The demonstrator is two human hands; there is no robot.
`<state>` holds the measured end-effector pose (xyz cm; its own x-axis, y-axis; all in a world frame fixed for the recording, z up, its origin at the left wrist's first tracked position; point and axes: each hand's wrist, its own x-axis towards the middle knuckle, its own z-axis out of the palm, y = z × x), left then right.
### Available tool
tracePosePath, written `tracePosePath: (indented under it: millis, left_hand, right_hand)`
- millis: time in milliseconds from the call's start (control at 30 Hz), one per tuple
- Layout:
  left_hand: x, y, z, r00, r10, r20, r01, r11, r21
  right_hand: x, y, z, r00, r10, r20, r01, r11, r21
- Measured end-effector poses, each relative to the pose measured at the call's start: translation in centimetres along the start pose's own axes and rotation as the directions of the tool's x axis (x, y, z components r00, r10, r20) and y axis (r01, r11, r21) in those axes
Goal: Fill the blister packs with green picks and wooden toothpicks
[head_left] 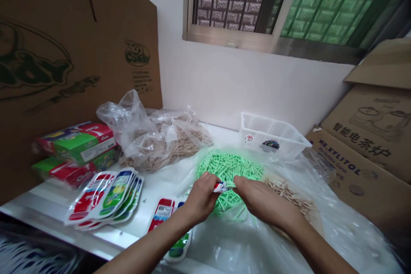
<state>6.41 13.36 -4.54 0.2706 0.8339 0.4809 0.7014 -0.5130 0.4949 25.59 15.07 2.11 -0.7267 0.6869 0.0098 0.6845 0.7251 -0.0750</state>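
Observation:
My left hand (201,195) is closed around a small red, white and blue packet (220,187), most of it hidden by the fingers. Facing it, my right hand (255,197) pinches what looks like pale green sticks (230,184), their ends meeting the packet. Both hands hover over a heap of green sticks (224,165) on clear plastic sheeting. Under my right forearm lies a smaller pile of tan sticks (290,195). Below my left forearm, a flat red, blue and green packet (163,212) is partly covered.
Stacked flat packets (105,197) lie at the left, before red and green boxes (80,141). Behind is a plastic bag (160,137) of tan sticks. A clear bin (274,137) stands at the wall. Cardboard boxes rise at left (128,21) and right (362,137).

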Motion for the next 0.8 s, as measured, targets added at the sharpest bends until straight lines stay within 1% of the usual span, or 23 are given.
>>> tracePosePath:
  millis: [100, 167, 267, 367, 500, 567, 633, 733, 800]
  left_hand:
    - [-0.2, 0.0, -0.2, 1.000, 0.006, 0.016, -0.006, 1.000, 0.002]
    - [-0.3, 0.2, -0.4, 1.000, -0.014, 0.020, 0.015, 1.000, -0.015]
    - [-0.4, 0.6, -0.9, 0.994, -0.108, 0.032, 0.110, 0.991, -0.079]
    - [-0.5, 0.9, -1.3, 0.975, -0.209, 0.070, 0.217, 0.965, -0.150]
    - [-0.7, 1.1, -1.7, 0.961, -0.262, 0.089, 0.275, 0.939, -0.208]
    - [-0.9, 1.1, -1.7, 0.966, -0.248, 0.078, 0.259, 0.943, -0.209]
    - [-1.1, 1.0, -1.7, 0.978, -0.201, 0.056, 0.208, 0.959, -0.191]
    - [-1.3, 0.8, -1.7, 0.992, -0.120, 0.029, 0.124, 0.979, -0.161]
    - [-1.5, 0.7, -1.7, 0.995, -0.095, 0.026, 0.098, 0.982, -0.161]
  right_hand:
    - [0.1, -0.2, -0.2, 0.999, -0.007, 0.037, 0.008, 1.000, -0.019]
    - [0.2, -0.3, -0.1, 0.999, -0.012, 0.032, 0.013, 1.000, -0.025]
    - [0.0, -0.7, 0.1, 1.000, -0.003, -0.011, 0.003, 1.000, -0.009]
    - [-0.2, -1.1, 0.2, 0.999, 0.010, -0.041, -0.010, 1.000, 0.003]
    - [-0.5, -1.6, 0.0, 0.999, 0.004, -0.049, -0.005, 1.000, -0.021]
    - [-0.6, -1.7, -0.1, 0.999, 0.000, -0.033, -0.001, 1.000, -0.016]
    - [-0.7, -1.7, -0.2, 1.000, 0.000, 0.003, 0.000, 1.000, 0.025]
    - [-0.7, -1.3, -0.3, 0.994, -0.003, 0.105, -0.013, 0.989, 0.148]
    - [-0.5, -1.0, -0.5, 0.984, -0.004, 0.181, -0.036, 0.975, 0.217]
